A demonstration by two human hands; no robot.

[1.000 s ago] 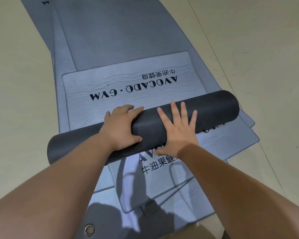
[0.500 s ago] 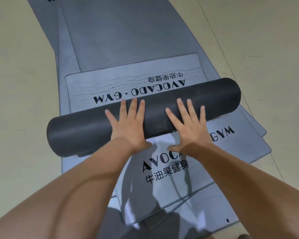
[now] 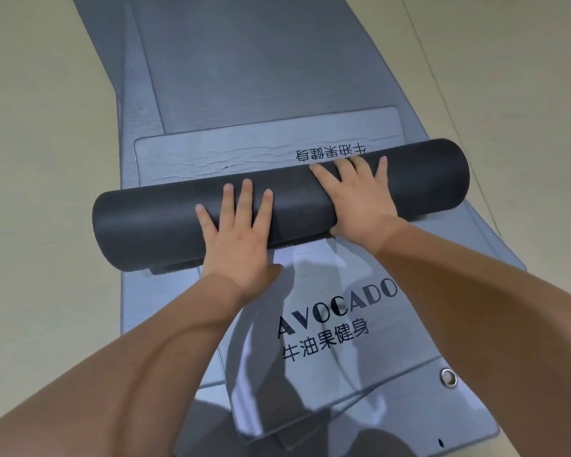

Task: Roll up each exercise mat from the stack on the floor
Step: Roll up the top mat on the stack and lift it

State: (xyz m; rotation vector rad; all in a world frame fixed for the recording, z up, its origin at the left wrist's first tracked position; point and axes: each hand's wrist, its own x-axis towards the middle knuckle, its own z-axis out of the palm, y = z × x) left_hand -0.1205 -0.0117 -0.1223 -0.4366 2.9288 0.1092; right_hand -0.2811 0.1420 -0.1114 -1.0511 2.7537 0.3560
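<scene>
Dark grey rolled mat (image 3: 139,225) lies across mid-frame on the flat grey mat stack (image 3: 261,77), over the beige floor (image 3: 40,127). Left hand (image 3: 241,239) and right hand (image 3: 360,199) both press flat on it, fingers spread, not gripping.

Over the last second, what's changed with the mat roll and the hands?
The dark mat roll has rolled away from the person, covering the upside-down AVOCADO GYM print; only the Chinese characters beyond it still show. The left hand went from a curled grip to a flat palm; the right hand slid forward over the roll. The stacked grey mats stayed put.
</scene>
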